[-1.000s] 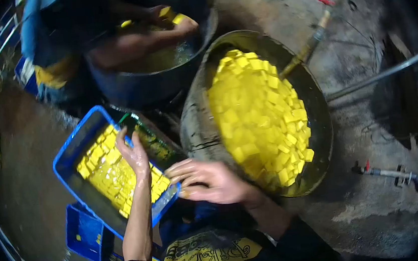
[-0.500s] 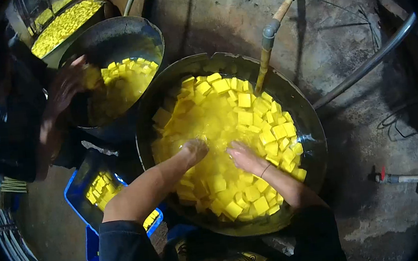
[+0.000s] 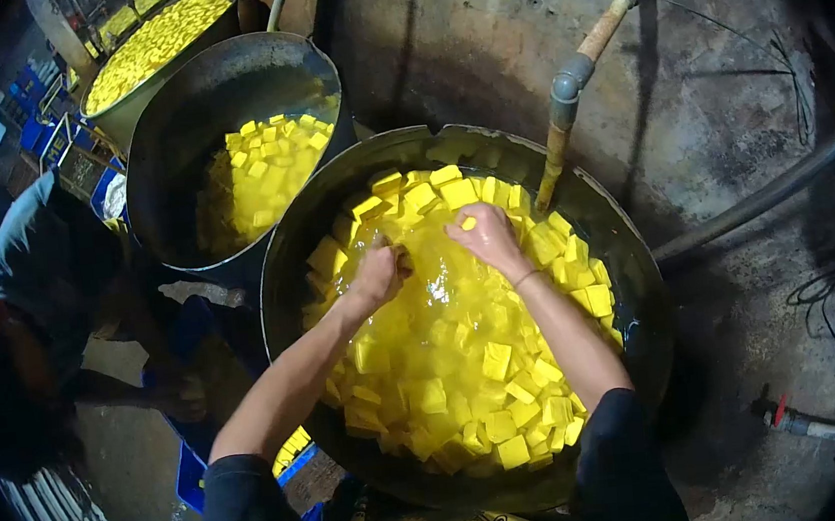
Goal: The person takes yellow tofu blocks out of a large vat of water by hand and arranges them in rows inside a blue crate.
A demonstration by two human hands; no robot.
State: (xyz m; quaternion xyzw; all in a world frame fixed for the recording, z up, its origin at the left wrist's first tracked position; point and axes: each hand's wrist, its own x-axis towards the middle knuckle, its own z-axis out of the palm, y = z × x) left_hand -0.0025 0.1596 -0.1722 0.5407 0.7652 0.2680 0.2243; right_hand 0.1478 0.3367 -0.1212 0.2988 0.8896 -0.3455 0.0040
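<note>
Head view: left hand (image 3: 381,270) and right hand (image 3: 488,238) bend their fingers over yellow blocks (image 3: 497,362) in a pot (image 3: 636,290). I can't tell if they grip any.

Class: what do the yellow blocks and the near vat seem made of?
Yellow blocks: perhaps tofu, wet and smooth, judging by straight-cut faces and cloudy liquid.
Near vat: probably metal, dull and stained, given its thin, notched rim.

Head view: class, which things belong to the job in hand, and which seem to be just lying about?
In the job:
left hand
right hand
yellow blocks
cloudy liquid
large round tub

Apparently just lying about:
red-handled valve, lower right
grey pipe beside the tub
dark looped wire
</note>
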